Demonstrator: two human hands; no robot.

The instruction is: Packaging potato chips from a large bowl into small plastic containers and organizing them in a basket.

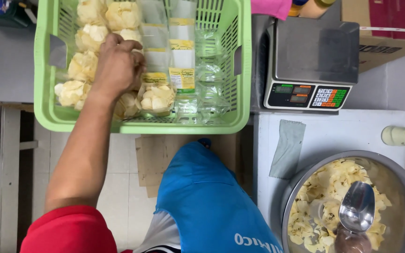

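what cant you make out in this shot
Head view:
- Left hand: its fingers curl down among the chip bags, so its grip is hidden.
- Right hand: out of frame.
- Green basket: far end cut off by the top edge.
- Scoop handle: blurred at the bottom edge.

Small snack-packing workshop, digital scale (pixel 311 65), bagged chips in basket (pixel 43 70), metal bowl (pixel 404 187)

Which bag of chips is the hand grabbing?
The left hand rests on a chip bag in the middle of the green basket, beside the yellow-labelled empty bags; the others lie untouched.
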